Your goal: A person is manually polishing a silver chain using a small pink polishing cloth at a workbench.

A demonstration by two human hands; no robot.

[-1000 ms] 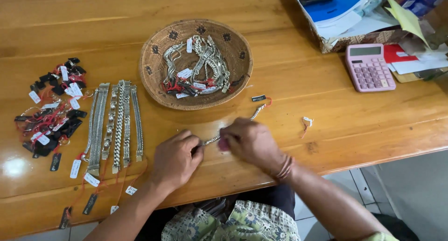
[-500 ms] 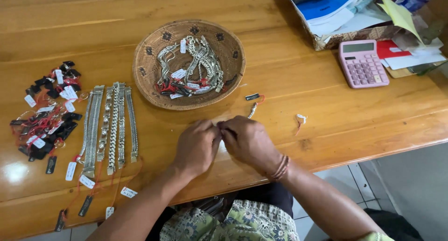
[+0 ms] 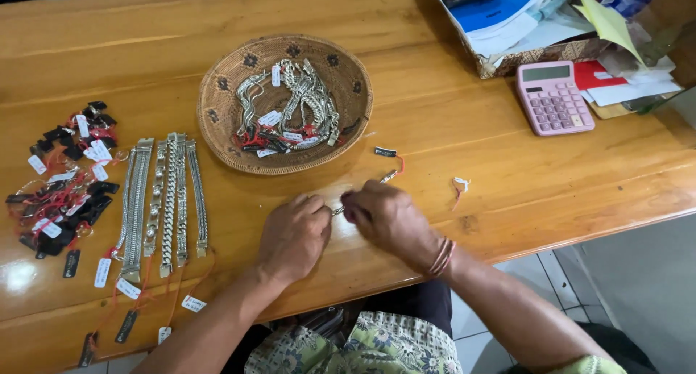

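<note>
Bracelet handling, mid-step.
Left hand [image 3: 293, 233] and right hand [image 3: 388, 218] fingers pinched one silver bracelet [image 3: 362, 193] over the table [image 3: 471, 149]; clasp work seemingly underway.

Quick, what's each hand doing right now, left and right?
Left hand: closed, pinching one end of a silver bracelet.
Right hand: closed on the same bracelet's middle, its far end on the table.

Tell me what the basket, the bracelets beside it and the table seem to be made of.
Basket: woven plant fibre, probably rattan or grass; matte, coiled weave with dark patterns.
Bracelets: silver-coloured metal, polished; the links glint, though the exact metal cannot be told.
Table: wood, glossy varnish; grain lines and bright reflections show.
</note>
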